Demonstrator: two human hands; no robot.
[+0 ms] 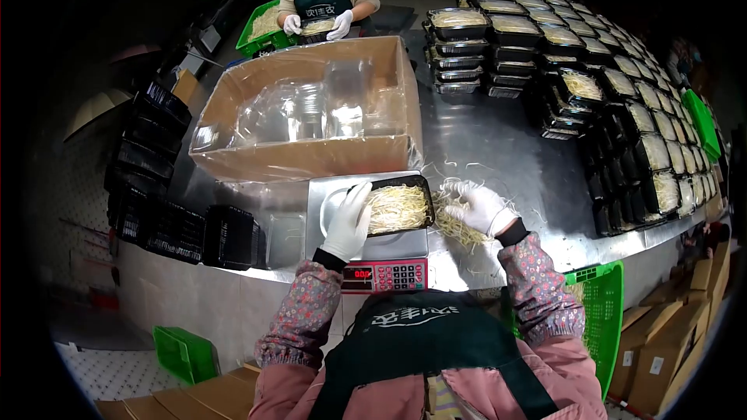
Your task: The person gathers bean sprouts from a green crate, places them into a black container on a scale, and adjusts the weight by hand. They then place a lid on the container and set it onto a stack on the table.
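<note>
A black tray of pale sprouts (398, 208) sits on the metal plate of a red digital scale (385, 275). My left hand (348, 222), in a white glove, lies along the tray's left edge with its fingers against it. To the right of the tray, my right hand (476, 208), also gloved, is over a loose pile of sprouts (459, 227) on the metal table (498, 140). Its fingers are curled at the sprouts, and some strands show around them.
Behind the scale stands a cardboard box (303, 159) of clear lids. Empty black trays (173, 227) are stacked left, filled trays (545, 35) right. A co-worker (323, 0) holds a tray across the table. A green crate (603, 319) stands at my right.
</note>
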